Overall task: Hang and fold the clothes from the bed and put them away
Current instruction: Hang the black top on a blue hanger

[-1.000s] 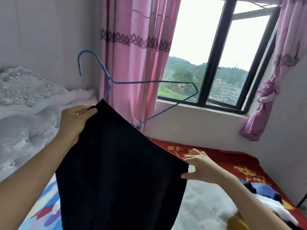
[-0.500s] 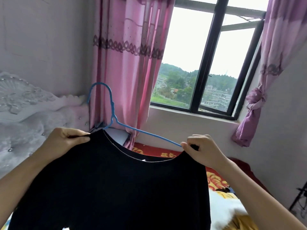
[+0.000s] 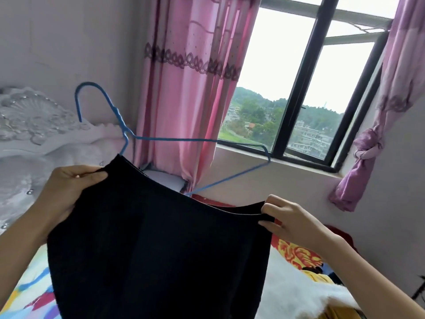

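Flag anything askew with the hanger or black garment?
Yes, the blue hanger is askew: hook leaning left, most of its frame poking out above the top edge of the black garment. Left hand and right hand grip that edge.

1 wide-angle camera gives the only view, worn on the person's head. It faces forward and slightly down, across the bed [image 3: 296, 253] toward a corner of the room. The headboard [image 3: 34, 120] sits at the left edge, and the window [image 3: 299, 88] and pink curtain [image 3: 190, 88] fill the upper centre and right. Both forearms enter from the 2 bottom corners. The left hand [image 3: 69, 189] and right hand [image 3: 289, 221] sit close to the lens at mid-height, gripping a black garment [image 3: 156, 249] that fills the lower centre. A blue wire hanger [image 3: 174, 139] shows just above it. The window frame leans steeply in this view.
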A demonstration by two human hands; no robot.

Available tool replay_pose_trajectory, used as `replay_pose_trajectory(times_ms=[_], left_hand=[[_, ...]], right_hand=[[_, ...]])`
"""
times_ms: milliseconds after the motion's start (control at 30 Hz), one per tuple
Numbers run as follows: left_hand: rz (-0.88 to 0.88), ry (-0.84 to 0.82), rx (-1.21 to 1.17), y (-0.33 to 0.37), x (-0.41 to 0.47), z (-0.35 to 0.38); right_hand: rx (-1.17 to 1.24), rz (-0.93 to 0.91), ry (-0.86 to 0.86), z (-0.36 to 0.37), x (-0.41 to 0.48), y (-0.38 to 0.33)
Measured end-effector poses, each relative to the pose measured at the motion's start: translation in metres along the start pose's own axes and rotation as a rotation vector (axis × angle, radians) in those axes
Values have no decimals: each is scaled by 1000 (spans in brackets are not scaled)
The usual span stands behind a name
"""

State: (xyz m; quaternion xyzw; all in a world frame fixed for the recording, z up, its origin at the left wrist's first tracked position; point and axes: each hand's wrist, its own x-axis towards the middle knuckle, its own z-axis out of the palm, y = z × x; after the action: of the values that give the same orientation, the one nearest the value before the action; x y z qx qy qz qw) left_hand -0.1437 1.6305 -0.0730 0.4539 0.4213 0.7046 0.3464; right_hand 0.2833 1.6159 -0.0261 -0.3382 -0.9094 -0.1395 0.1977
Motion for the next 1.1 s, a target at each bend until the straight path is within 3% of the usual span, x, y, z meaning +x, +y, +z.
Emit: replay_pose_trajectory(times_ms=[100, 367, 600, 667, 800, 900, 1000, 1100], left_hand=[[45, -21, 209, 1, -10, -11], [116, -81, 415, 7, -25, -25], [359, -331, 706, -3, -40, 22], [364, -290, 694, -2, -37, 40], [319, -287, 568, 10, -29, 51], [283, -373, 582, 17, -24, 58], [219, -432, 620, 24, -18, 50], [117, -347, 521, 24, -9, 17]], right_hand=[[4, -14, -3, 2, 2, -3], [83, -21, -29, 6, 19, -11], [239, 38, 86, 19, 66, -49], [276, 98, 47, 24, 79, -57], [449, 323, -195, 16, 89, -43], [207, 257, -295, 15, 93, -42], [145, 283, -342, 9, 91, -28], [256, 465, -280, 0, 80, -2]])
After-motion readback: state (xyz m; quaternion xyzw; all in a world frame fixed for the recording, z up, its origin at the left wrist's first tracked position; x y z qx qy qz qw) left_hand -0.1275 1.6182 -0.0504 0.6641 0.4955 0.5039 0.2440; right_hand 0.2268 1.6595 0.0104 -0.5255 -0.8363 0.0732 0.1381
